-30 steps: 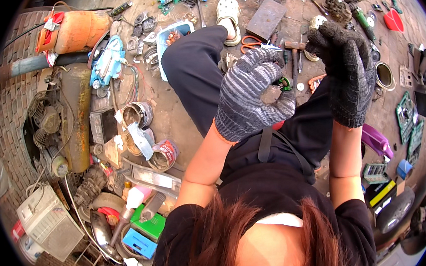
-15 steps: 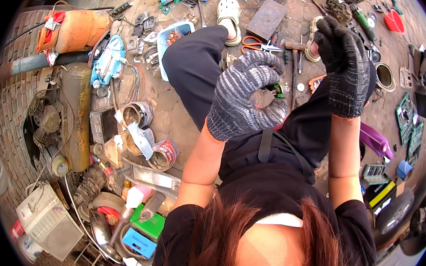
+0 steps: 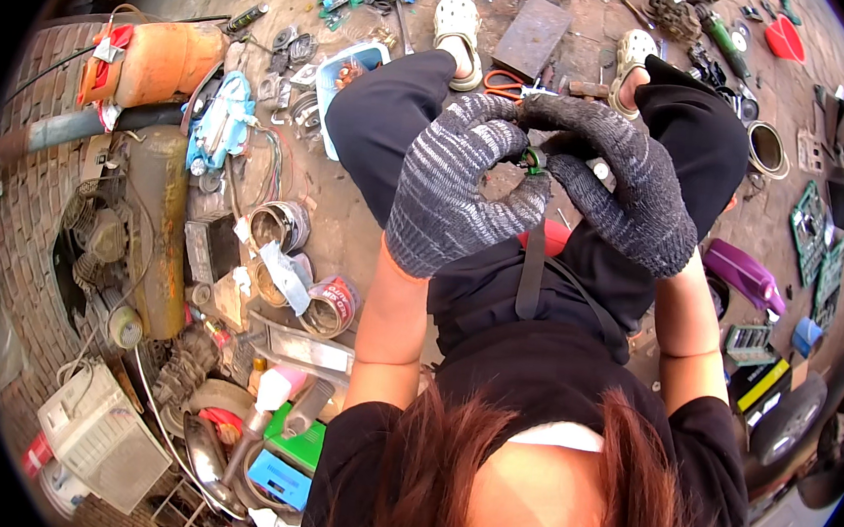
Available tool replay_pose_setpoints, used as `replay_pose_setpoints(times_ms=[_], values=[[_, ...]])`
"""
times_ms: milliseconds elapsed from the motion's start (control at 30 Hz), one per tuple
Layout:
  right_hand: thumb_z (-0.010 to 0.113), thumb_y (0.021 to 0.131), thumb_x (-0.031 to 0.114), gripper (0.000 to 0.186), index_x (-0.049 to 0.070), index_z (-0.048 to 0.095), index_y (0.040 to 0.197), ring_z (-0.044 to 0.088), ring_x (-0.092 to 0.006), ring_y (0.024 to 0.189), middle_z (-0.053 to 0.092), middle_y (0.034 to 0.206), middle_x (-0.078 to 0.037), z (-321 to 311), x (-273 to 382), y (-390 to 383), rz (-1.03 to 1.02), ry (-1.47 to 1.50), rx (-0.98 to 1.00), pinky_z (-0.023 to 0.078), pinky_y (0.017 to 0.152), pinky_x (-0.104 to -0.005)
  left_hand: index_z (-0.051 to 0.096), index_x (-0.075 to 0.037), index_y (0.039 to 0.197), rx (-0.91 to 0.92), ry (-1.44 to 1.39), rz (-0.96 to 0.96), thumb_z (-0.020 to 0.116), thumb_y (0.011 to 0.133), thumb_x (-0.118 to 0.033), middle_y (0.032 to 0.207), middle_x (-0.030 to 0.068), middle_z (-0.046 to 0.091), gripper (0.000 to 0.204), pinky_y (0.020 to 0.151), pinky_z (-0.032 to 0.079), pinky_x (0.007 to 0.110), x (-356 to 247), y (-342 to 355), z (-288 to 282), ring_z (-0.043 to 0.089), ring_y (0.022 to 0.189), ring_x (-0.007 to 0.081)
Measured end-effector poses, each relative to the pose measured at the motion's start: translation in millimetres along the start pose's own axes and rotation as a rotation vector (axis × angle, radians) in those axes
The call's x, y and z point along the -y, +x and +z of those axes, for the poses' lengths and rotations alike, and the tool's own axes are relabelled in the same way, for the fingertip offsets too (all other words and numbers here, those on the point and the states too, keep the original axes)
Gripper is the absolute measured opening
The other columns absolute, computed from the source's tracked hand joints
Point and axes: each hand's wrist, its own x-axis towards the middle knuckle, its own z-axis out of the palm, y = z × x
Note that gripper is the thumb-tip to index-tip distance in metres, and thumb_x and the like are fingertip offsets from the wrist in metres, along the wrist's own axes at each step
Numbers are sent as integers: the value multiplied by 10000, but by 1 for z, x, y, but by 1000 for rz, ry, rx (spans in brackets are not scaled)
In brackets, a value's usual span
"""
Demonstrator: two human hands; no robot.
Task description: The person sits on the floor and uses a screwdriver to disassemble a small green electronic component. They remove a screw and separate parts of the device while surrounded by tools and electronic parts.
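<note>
My left hand (image 3: 463,187), in a striped grey knit glove, grips a small green-and-dark part (image 3: 535,161) with curled fingers, above my black-trousered lap. My right hand (image 3: 617,180), in a dark grey glove, curves in from the right, its fingertips on the same part, which they partly hide. Behind the hands lie orange-handled scissors (image 3: 504,84) and a hammer (image 3: 586,89). A red object (image 3: 553,239) shows below them, between my legs.
Around me lie a blue basket (image 3: 343,69), metal block (image 3: 529,34), orange gas cylinder (image 3: 155,62), long rusty cylinder (image 3: 156,243), several open cans (image 3: 276,227), purple container (image 3: 746,274), green tool cases (image 3: 811,235), red bowl (image 3: 785,39) and tyre (image 3: 786,426).
My right hand has swung down and left from its raised position at the right to meet my left hand at the small part. My left hand has shifted slightly left.
</note>
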Motion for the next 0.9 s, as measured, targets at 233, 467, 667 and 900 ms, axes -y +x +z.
replay_pose_setpoints(times_ms=[233, 467, 667, 900], values=[[688, 774, 87, 207, 59, 679, 978, 607, -323, 919, 645, 955, -115, -6, 0, -6, -95, -313, -32, 482, 806, -390, 680, -14, 980, -152, -22, -132, 769, 654, -61, 988, 149, 623, 341, 777, 513, 367, -1, -6, 6, 615, 895, 284], [694, 777, 75, 184, 47, 662, 955, 605, -333, 908, 643, 940, -116, -5, -2, -8, -75, -181, -61, 478, 810, -394, 678, -5, 1018, -193, -382, -316, 761, 662, 15, 1048, 130, 623, 366, 807, 514, 335, -6, -10, 17, 617, 939, 238], [686, 791, 57, 155, 28, 647, 938, 605, -324, 861, 632, 910, -120, -7, 0, -7, -55, -106, -4, 485, 777, -381, 683, -4, 1016, -232, -500, -366, 787, 653, -8, 1042, 122, 627, 378, 805, 513, 335, -11, -10, 16, 615, 935, 227], [680, 797, 52, 150, 7, 636, 933, 627, -282, 752, 631, 843, -126, -6, -6, -6, -17, -55, -237, 493, 668, -332, 676, 2, 1035, -80, -238, -249, 791, 662, 13, 1122, 127, 593, 390, 798, 534, 285, -5, -14, 11, 615, 971, 188]])
